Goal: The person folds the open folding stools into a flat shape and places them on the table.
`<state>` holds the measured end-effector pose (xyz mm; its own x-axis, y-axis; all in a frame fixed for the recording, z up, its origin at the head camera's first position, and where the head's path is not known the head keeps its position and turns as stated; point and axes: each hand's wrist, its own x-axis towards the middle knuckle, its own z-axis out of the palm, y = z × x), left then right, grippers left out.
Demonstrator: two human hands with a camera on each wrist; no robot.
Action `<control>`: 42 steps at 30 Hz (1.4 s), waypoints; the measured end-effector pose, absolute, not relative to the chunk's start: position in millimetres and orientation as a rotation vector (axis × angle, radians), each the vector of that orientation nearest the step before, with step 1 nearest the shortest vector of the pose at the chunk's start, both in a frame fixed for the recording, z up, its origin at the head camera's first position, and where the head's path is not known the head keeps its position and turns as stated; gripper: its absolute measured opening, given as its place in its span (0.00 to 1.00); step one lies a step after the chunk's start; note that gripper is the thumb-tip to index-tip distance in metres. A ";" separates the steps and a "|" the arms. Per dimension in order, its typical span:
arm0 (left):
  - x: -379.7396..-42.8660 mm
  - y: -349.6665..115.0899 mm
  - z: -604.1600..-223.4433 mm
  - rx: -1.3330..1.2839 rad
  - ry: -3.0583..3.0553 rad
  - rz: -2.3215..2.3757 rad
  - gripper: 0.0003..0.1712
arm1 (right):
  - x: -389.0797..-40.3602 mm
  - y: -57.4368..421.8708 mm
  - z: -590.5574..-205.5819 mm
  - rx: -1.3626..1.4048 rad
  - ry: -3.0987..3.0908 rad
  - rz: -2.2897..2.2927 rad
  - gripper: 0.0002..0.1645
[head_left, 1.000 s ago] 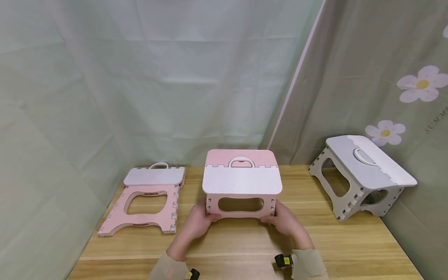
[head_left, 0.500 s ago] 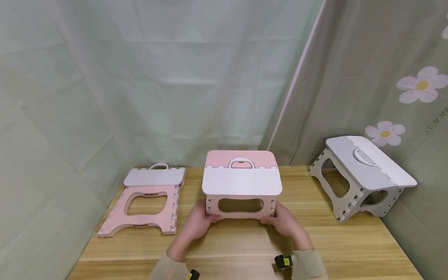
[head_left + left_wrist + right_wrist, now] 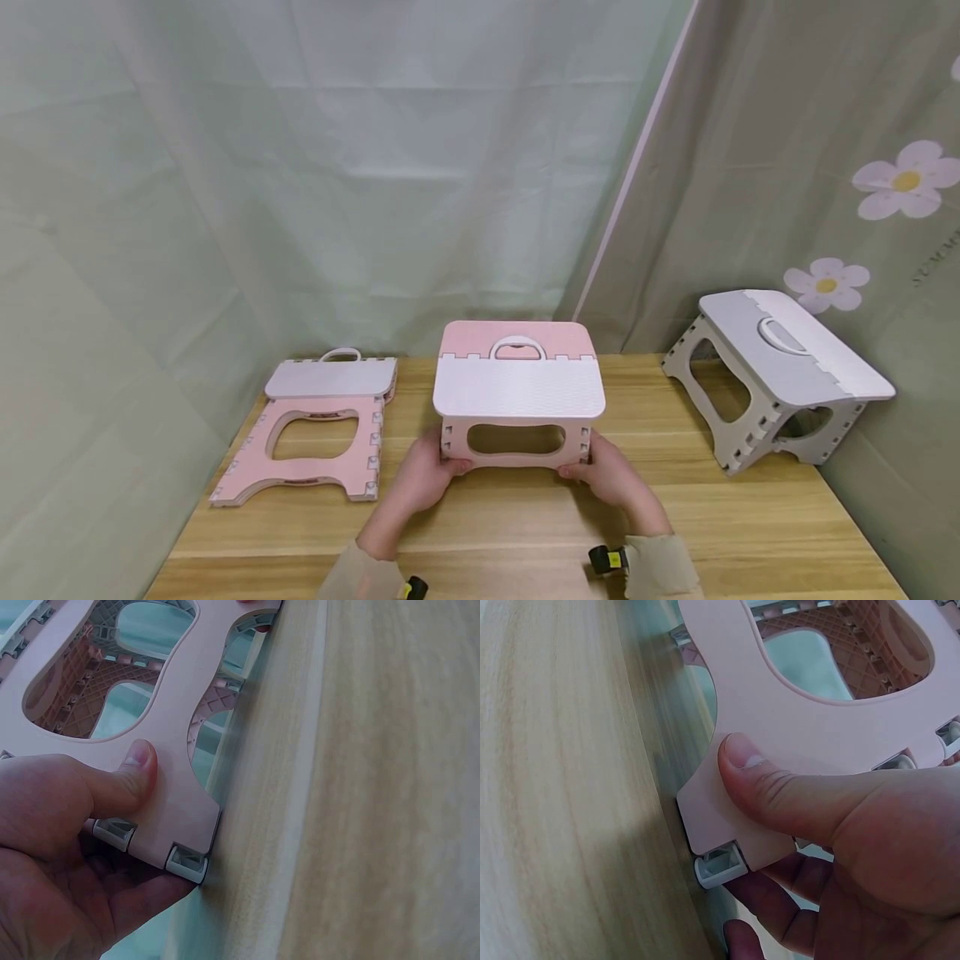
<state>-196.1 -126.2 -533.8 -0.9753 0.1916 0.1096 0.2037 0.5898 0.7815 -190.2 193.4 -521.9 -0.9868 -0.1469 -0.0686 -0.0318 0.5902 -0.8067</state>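
A pink and white folding step stool (image 3: 517, 387) stands unfolded at the middle of the table, its white handle lying on the top. My left hand (image 3: 429, 473) grips the lower left corner of its front leg panel. In the left wrist view the thumb presses the pink face (image 3: 176, 769) and the fingers curl behind the edge. On the lower right corner, my right hand (image 3: 603, 471) holds the same panel. The right wrist view shows that thumb (image 3: 754, 761) flat on the panel, with fingers bent behind it. Parts of the fingers are hidden by the legs.
On the left a second pink and white stool (image 3: 311, 450) lies folded flat, handle toward the back. A grey and white stool (image 3: 780, 358) stands unfolded at the right, turned at an angle. Pale curtains (image 3: 420, 167) hang behind the wooden table (image 3: 510, 542).
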 end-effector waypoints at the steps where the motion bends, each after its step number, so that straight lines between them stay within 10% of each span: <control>1: -196.0 -126.2 -533.6 -0.343 -2.788 -1.375 0.33 | -190.2 193.5 -522.0 -0.150 2.688 -1.355 0.31; 42: -194.7 -124.6 -529.9 -0.307 -2.798 -1.342 0.33 | -191.0 195.2 -522.8 -0.173 2.710 -1.331 0.27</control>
<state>-194.7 -124.6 -529.9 -0.9803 0.1669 0.1056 0.1868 0.6101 0.7700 -191.0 195.2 -522.8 -0.9865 -0.1540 -0.0549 -0.0507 0.6075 -0.7927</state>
